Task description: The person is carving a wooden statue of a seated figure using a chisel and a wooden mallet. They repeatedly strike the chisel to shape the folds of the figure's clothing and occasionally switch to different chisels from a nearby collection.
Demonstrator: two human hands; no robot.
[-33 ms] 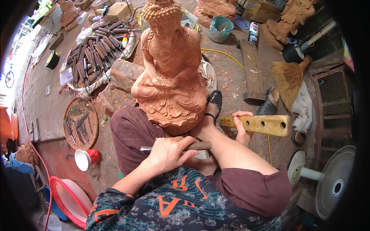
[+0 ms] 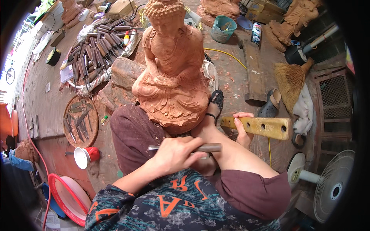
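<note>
Closest to me is a dark shirt (image 2: 181, 204) with four or more big orange letters on it and lots of tiny blue-green writing. Just past it, the left hand (image 2: 175, 154) has its fingers curled tight around one carving tool (image 2: 211, 148), with a shiny metal end on one side and a smooth, round brown handle on the other. Over by the right shin, the right hand (image 2: 243, 133) grips one flat bar (image 2: 271, 127), yellowish and worn, with at least three dark holes in it. The bar's far end sticks out to the right. Between the left knee and the right foot sits one big red-brown statue (image 2: 173, 82), with bumpy curls, hands in its lap, wavy folds of cloth and a bumpy carved bottom. Neither the tool nor the bar touches it. To the left are one red-and-white cup (image 2: 91, 154) and one round tray (image 2: 86, 142) with more than five blades in it. Farther off lie a great heap of brown-handled tools (image 2: 96, 50), too many to count, one green tub (image 2: 223, 29) and one can (image 2: 256, 34) with a printed label. At the back I see at least three more red-brown carvings (image 2: 216, 11).
</note>
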